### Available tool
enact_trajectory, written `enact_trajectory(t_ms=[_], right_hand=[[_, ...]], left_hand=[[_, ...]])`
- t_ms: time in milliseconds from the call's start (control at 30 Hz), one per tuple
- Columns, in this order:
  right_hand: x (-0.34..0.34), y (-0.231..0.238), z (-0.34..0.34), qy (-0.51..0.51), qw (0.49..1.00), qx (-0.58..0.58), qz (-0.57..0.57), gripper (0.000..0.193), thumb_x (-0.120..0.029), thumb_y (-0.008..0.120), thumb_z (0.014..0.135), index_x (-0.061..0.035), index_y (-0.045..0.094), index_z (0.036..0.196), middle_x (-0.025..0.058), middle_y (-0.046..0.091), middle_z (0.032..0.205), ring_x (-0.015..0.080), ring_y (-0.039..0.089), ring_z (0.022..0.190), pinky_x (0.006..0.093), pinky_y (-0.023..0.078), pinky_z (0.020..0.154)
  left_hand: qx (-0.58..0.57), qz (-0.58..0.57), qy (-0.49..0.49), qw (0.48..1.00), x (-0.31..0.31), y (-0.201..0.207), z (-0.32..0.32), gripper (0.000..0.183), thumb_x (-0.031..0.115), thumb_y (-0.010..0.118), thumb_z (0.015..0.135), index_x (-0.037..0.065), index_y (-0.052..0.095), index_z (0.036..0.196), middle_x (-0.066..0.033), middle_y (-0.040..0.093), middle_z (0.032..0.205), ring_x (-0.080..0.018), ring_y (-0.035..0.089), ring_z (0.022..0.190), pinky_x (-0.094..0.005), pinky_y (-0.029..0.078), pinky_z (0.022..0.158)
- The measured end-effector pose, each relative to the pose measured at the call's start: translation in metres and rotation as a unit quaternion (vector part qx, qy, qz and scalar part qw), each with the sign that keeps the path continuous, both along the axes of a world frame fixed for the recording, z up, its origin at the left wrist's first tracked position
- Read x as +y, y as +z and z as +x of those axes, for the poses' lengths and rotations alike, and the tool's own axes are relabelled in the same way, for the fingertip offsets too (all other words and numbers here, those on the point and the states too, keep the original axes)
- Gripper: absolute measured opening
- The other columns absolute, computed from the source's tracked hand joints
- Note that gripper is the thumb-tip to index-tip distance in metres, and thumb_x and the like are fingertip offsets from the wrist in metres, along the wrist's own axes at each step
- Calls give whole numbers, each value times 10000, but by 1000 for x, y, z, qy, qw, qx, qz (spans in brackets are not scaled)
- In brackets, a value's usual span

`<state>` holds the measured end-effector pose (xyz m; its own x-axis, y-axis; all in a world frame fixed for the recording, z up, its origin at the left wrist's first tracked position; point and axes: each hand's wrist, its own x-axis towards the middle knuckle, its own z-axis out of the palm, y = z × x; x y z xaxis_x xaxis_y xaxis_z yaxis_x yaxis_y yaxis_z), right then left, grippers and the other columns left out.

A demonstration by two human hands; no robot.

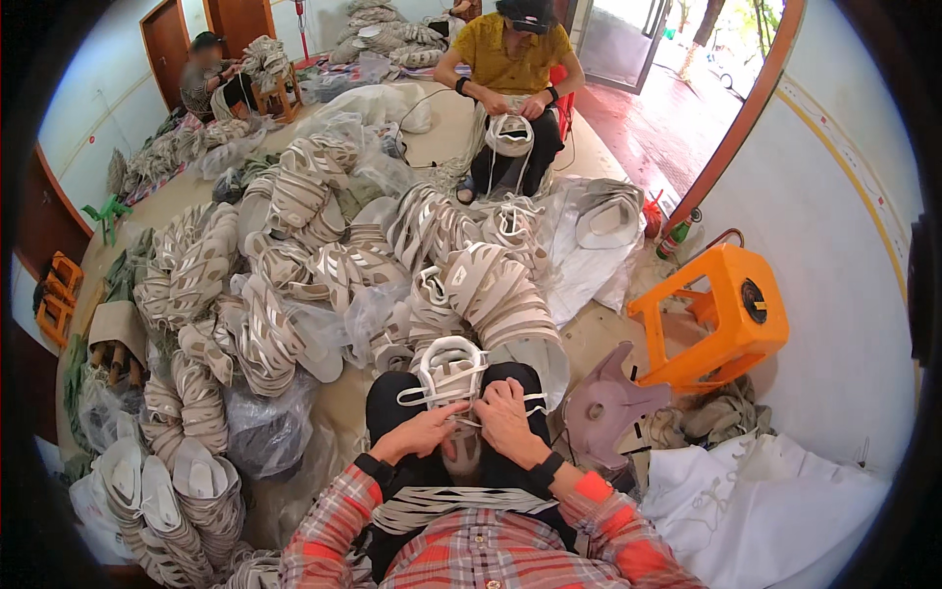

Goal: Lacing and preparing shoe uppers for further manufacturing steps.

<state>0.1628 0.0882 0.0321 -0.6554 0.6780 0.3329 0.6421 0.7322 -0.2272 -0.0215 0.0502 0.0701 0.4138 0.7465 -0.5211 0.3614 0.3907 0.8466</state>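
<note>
A beige and white shoe upper [453, 365] rests between my knees, its opening facing away from me. White shoelace [412, 397] loops out at its left side, and an end sticks out at the right. My left hand [424, 432] grips the near part of the upper, index finger stretched along the lacing and thumb below. My right hand [506, 424] is closed at the upper's right edge, fingertips pinched on the lace; the exact grip is partly hidden. Across my lap lies a bundle of loose white shoelaces [456, 508].
Stacked shoe uppers [294, 196] cover the floor ahead and left, among plastic bags [270, 432]. At right stand an orange stool [721, 314] and a mauve plastic piece [603, 402], with white cloth [756, 501] nearby. A co-worker [515, 59] handles another upper; another person [208, 79] sits far left.
</note>
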Motion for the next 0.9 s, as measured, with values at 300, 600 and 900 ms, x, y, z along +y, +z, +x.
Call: enact_trajectory(t_ms=[300,600,900], right_hand=[[-3,-3,-6,-61,997,32,-46,258,-53,570,636,-11,528,887,117,559,868,268,479,980,455,282,987],[-4,-24,-15,-88,987,111,-81,312,4,535,604,3,491,913,120,532,839,306,500,894,453,299,974],[-11,26,13,18,997,55,-51,110,-124,581,694,-60,578,783,106,552,793,281,498,905,416,371,849]], left_hand=[[169,250,-89,949,29,-46,-1,274,153,434,837,66,551,1069,-187,624,818,-344,605,807,-424,463,683],[253,307,-100,912,35,-33,16,142,130,487,800,30,571,856,-171,621,775,-348,603,781,-425,474,655],[396,461,-126,784,8,16,-2,176,83,532,760,-19,475,891,-160,592,624,-324,604,563,-428,468,487]])
